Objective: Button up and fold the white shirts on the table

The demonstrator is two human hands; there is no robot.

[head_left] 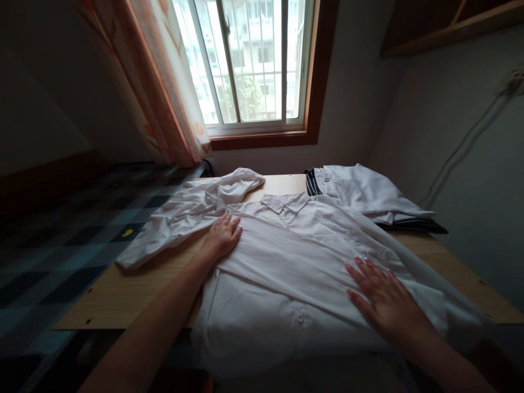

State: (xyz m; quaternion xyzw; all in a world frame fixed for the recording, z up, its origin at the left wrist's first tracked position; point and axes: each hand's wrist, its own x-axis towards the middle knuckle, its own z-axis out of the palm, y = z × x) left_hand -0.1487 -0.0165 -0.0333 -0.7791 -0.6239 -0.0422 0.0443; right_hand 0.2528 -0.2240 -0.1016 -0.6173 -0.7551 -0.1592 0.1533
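A white collared shirt (286, 256) lies spread over the wooden board, its collar toward the window and one sleeve laid slantwise across the body. My left hand (223, 234) rests flat on the shirt's left shoulder area, fingers stretched out. Toward the lower right, my right hand (382, 295) lies on the fabric with its fingers spread. Neither hand grips anything. The shirt's lower part hangs over the board's front edge, where an embroidered patch shows.
Another white garment (196, 204) lies crumpled at the board's left. Folded white clothes (364, 188) sit on black-striped cloth at the back right. The wooden board (135, 297) adjoins a checkered bed cover (61, 245). Behind are a window (262, 65), a curtain (164, 82) and a wall cable (458, 147).
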